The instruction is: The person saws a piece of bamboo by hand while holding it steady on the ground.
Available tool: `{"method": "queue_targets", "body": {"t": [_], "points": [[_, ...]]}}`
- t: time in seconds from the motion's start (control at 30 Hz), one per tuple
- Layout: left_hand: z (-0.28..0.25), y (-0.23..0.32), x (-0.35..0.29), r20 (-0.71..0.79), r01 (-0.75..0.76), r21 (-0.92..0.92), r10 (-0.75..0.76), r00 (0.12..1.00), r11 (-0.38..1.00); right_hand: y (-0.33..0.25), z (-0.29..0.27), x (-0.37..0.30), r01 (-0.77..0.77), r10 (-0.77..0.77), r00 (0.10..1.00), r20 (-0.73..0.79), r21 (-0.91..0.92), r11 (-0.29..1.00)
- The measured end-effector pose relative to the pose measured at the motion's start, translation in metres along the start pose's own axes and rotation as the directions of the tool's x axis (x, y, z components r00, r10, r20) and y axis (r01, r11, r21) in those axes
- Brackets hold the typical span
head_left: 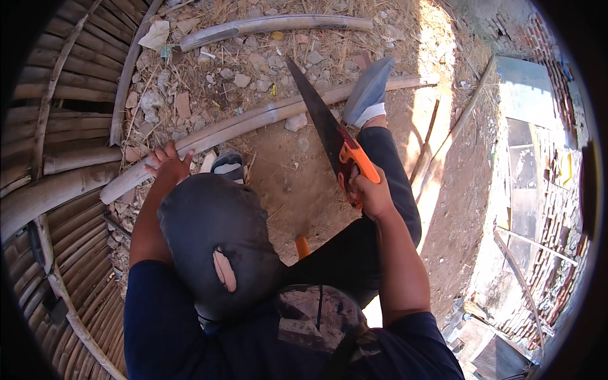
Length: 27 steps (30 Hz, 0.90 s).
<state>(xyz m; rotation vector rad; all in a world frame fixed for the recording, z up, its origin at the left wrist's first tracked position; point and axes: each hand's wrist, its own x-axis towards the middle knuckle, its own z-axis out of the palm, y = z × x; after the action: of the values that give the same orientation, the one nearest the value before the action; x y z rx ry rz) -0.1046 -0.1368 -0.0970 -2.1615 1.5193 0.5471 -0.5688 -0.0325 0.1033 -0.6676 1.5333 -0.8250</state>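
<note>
My right hand [372, 193] grips the orange handle of a handsaw [320, 117]. Its dark blade points up and away to the left, with the tip beyond a long bamboo pole [247, 122]. My left hand [170, 163] rests on the pole's near left end, fingers spread over it. Farther along, my right foot in a grey-blue shoe [368, 88] lies across the pole. My bent left knee [215, 234], in dark trousers with a torn hole, stands between my arms and partly hides my left foot in a dark sandal [229, 167].
Another bamboo pole [278, 24] lies farther off on rubble and straw. Bamboo slat walling [69, 126] rises on the left. To the right are a thin leaning pole [465, 120] and a brick wall [573, 209]. A small orange object [303, 247] shows below my legs.
</note>
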Motion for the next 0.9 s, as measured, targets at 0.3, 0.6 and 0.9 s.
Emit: {"method": "queue_targets", "body": {"t": [0.3,0.6,0.9], "points": [[0.001,0.001,-0.003,0.002,0.023,-0.009,-0.023,1.0,1.0,0.02,-0.044,-0.081,0.004,0.004,0.999,-0.044,0.199,0.98],[-0.004,-0.003,-0.003,-0.009,-0.017,-0.039,0.016,1.0,0.999,0.001,0.003,-0.016,-0.011,0.009,1.0,-0.014,-0.114,0.993],[0.004,-0.004,-0.001,-0.052,0.012,-0.011,-0.013,0.999,1.0,0.009,0.008,-0.042,-0.029,0.024,0.999,-0.035,-0.171,0.985]]}}
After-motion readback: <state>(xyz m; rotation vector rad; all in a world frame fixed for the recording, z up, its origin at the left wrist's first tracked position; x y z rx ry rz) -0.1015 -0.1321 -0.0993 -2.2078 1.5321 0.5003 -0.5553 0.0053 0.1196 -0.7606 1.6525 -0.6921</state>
